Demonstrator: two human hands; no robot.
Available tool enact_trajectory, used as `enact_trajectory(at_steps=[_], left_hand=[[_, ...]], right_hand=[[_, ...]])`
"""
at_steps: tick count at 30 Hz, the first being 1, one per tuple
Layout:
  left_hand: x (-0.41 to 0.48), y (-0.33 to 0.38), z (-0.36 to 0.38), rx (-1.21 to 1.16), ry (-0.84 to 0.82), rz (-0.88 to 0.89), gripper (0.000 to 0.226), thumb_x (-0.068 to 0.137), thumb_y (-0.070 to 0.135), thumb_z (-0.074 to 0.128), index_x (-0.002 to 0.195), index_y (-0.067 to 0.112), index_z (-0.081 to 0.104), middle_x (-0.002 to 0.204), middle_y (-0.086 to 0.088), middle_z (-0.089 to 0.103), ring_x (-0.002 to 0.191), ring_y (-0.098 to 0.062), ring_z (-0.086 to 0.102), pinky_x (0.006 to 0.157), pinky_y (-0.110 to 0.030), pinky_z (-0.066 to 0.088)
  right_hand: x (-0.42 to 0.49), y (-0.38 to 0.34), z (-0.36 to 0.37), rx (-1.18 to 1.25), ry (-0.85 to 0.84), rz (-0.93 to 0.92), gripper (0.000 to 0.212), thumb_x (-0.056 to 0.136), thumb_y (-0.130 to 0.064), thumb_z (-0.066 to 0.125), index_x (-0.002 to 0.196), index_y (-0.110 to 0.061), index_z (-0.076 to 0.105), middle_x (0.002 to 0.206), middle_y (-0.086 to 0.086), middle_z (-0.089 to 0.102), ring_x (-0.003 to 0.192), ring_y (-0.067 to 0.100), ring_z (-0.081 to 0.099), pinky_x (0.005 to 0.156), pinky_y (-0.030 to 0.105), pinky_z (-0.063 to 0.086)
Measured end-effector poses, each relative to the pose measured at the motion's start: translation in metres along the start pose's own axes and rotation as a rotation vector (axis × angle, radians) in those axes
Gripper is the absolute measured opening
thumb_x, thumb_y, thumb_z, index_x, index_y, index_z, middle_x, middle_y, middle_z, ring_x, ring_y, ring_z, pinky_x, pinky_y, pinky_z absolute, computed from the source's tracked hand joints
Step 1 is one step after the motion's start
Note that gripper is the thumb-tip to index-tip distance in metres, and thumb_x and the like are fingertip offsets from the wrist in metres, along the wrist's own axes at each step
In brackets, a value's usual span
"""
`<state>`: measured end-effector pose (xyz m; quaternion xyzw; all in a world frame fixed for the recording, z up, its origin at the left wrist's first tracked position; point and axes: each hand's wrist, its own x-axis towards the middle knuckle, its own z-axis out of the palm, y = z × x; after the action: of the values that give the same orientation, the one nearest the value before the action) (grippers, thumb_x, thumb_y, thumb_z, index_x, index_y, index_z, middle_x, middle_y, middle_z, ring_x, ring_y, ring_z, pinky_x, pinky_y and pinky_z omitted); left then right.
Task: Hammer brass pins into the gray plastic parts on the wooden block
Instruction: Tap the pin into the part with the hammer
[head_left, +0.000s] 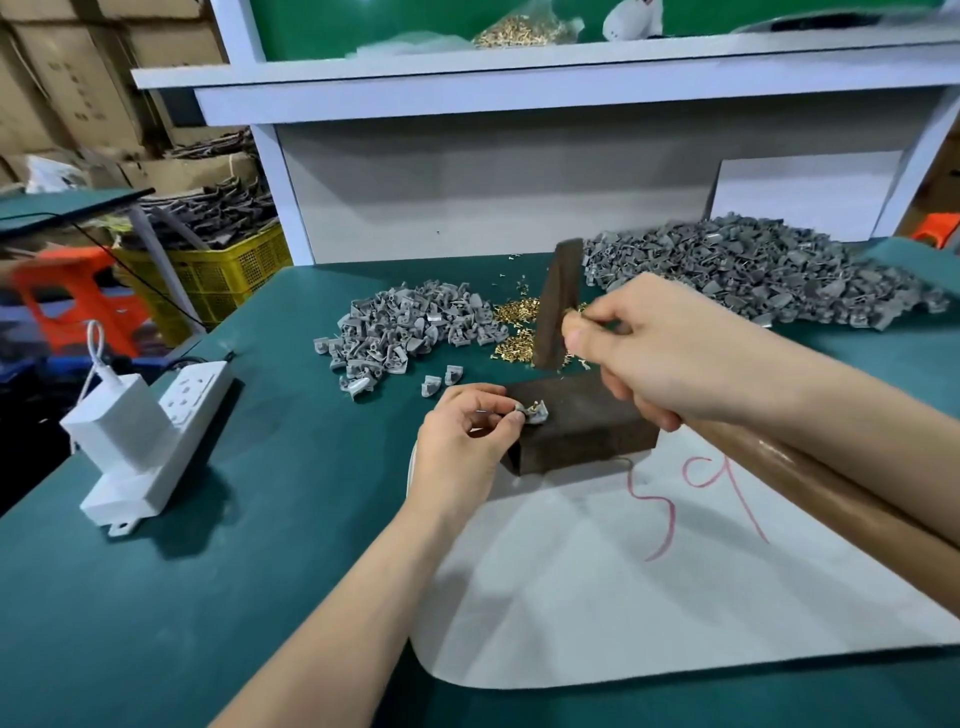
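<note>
A dark wooden block (582, 431) lies on the green table. My left hand (467, 441) pinches a gray plastic part (535, 413) with a brass pin in it, holding it on the block's left end. My right hand (654, 343) grips the hammer's handle, and the dark hammer head (558, 306) stands raised above the block, blurred. Loose brass pins (514, 327) lie behind the block. A small pile of gray parts (405, 325) sits at the left and a large pile of gray parts (758, 275) at the back right.
A white power strip (156, 431) with a charger plugged in lies at the table's left. A white sheet (597, 571) with red marks lies under the block. A brown roll (831, 488) lies under my right forearm. White shelving (467, 156) stands behind the table.
</note>
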<state>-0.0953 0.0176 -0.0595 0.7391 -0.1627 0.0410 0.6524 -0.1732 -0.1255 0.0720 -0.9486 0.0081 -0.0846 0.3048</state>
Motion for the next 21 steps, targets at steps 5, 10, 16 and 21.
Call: enact_trajectory(at_steps=[5, 10, 16, 21], left_hand=[[0.000, 0.001, 0.001, -0.023, 0.000, 0.006, 0.029, 0.082, 0.007, 0.072, 0.067, 0.032, 0.069, 0.100, 0.010, 0.064, 0.073, -0.006, 0.062, 0.081, -0.031, 0.051], [-0.001, 0.000, 0.001, -0.034, 0.000, 0.001, 0.022, 0.082, 0.010, 0.073, 0.071, 0.029, 0.071, 0.105, 0.009, 0.065, 0.076, -0.003, 0.064, 0.078, -0.021, 0.050], [-0.001, -0.002, 0.000, -0.045, -0.003, 0.053, 0.033, 0.081, 0.002, 0.072, 0.066, 0.031, 0.069, 0.097, 0.006, 0.066, 0.074, -0.007, 0.061, 0.079, -0.036, 0.052], [0.001, -0.004, 0.002, -0.027, 0.008, 0.051, 0.028, 0.082, 0.007, 0.073, 0.068, 0.031, 0.069, 0.097, 0.009, 0.068, 0.076, -0.004, 0.064, 0.077, -0.025, 0.050]], right_hand=[[-0.001, 0.004, 0.006, -0.029, -0.041, 0.017, 0.039, 0.099, -0.030, 0.043, 0.066, -0.010, 0.045, 0.051, 0.005, 0.053, 0.029, 0.019, 0.046, 0.040, 0.021, 0.036], [-0.003, 0.000, -0.013, 0.097, 0.058, -0.063, 0.043, 0.099, -0.032, 0.045, 0.072, -0.001, 0.056, 0.048, 0.005, 0.051, 0.028, 0.016, 0.041, 0.036, 0.018, 0.034], [-0.002, 0.004, 0.026, -0.006, -0.079, 0.072, 0.042, 0.099, -0.030, 0.042, 0.077, 0.004, 0.053, 0.057, 0.014, 0.055, 0.033, 0.023, 0.049, 0.038, 0.030, 0.045], [0.005, 0.002, -0.001, 0.123, 0.105, -0.035, 0.046, 0.097, -0.034, 0.045, 0.074, 0.004, 0.058, 0.050, 0.013, 0.054, 0.027, 0.017, 0.044, 0.034, 0.015, 0.032]])
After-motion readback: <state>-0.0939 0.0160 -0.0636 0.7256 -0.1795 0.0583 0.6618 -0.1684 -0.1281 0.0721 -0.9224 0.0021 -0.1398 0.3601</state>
